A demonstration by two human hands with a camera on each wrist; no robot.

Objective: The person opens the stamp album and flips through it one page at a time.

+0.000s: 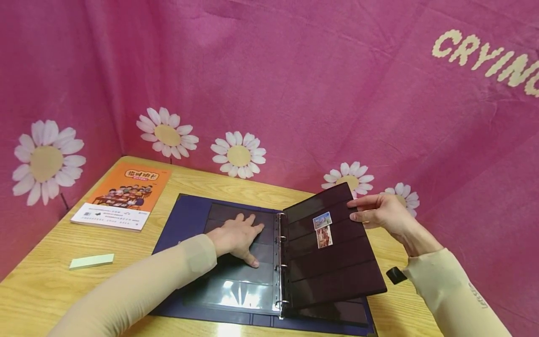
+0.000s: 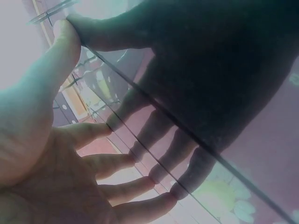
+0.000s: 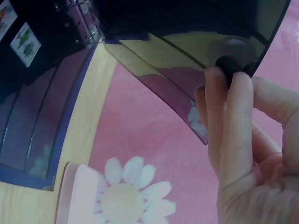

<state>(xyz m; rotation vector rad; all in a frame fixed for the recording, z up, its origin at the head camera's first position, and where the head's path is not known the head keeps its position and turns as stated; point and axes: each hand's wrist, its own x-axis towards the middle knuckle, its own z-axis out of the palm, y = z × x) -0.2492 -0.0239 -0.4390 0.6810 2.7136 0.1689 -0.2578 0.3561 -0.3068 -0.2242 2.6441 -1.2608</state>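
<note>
A dark blue ring binder lies spread on the table. The left hand rests with spread fingers on its left black pocket page; in the left wrist view the hand is mirrored in the glossy page. The right hand pinches the outer edge of a raised black page, which carries two stamps, one above the other. From behind, the right wrist view shows the fingers on that page, and another stamp on a page beneath.
An orange and white booklet lies at the table's back left, with a pale green strip in front of it. Pink cloth with white daisies hangs behind the wooden table. A pale pink rounded object shows in the right wrist view.
</note>
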